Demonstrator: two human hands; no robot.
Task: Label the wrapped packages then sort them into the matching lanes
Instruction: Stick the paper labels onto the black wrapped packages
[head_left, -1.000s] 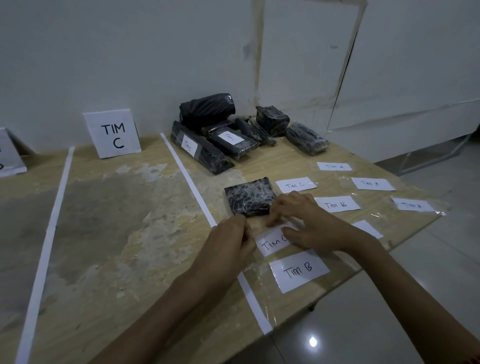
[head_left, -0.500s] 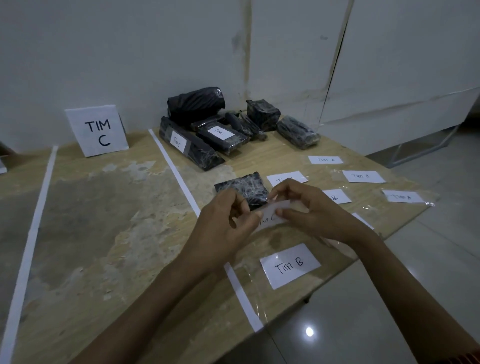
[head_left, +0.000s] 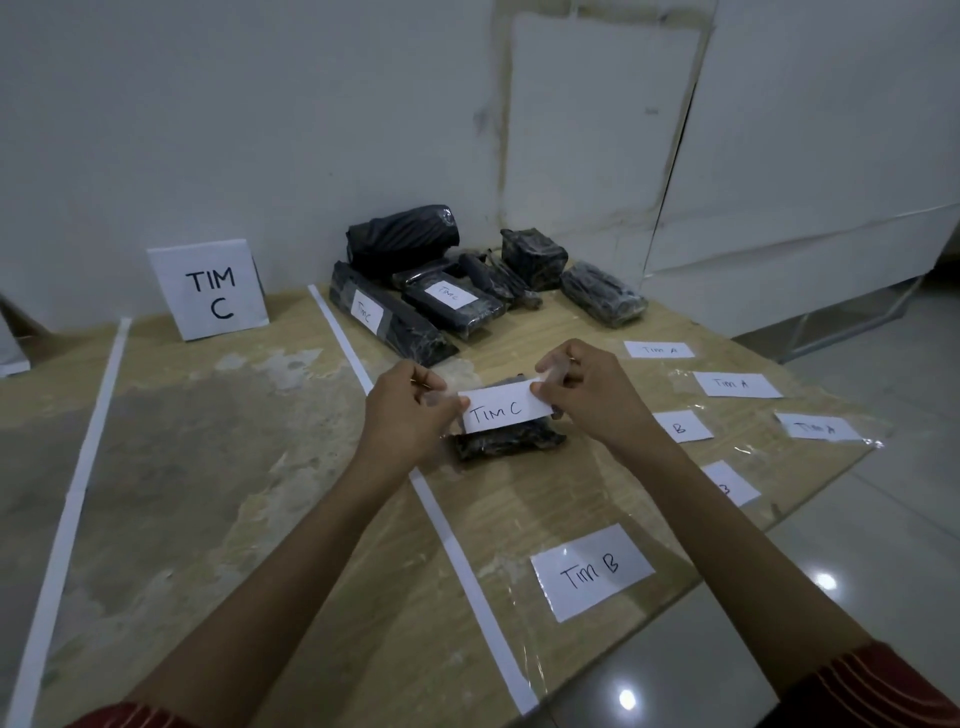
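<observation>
Pale plaster walls back a scuffed, light wooden worktop (head_left: 208, 467) that white tape strips (head_left: 441, 519) divide into lanes; a white standing card lettered "TIM C" (head_left: 210, 288) marks the lane left of the nearer strip.

Above the worktop, the left hand (head_left: 410, 410) and right hand (head_left: 587, 400) each pinch one end of a white paper label handwritten "TIM C" (head_left: 506, 410), stretched level between them with clear tape showing at both ends. Both hands are closed on it, thumbs and fingertips together. The label's long axis runs left to right. Directly under and just behind it lies a small flat package wrapped in black plastic film (head_left: 509, 441), resting on the worktop right of the tape strip, its long side roughly parallel to the label. The hands flank it about equally, so neither is clearly nearer; the coming move looks like a short drop straight down to press the label on its top face. Nothing stands between label and package.

At the back against the wall sits a heap of black wrapped packages (head_left: 452, 291); two of them already carry small white labels. To the right, spare white labels reading "TIM A" (head_left: 735, 384) and "TIM B" (head_left: 592, 571) lie flat under clear film, well clear of the drop. Once labelled, the package would need to cross the tape strip leftward into the lane of the "TIM C" card.
</observation>
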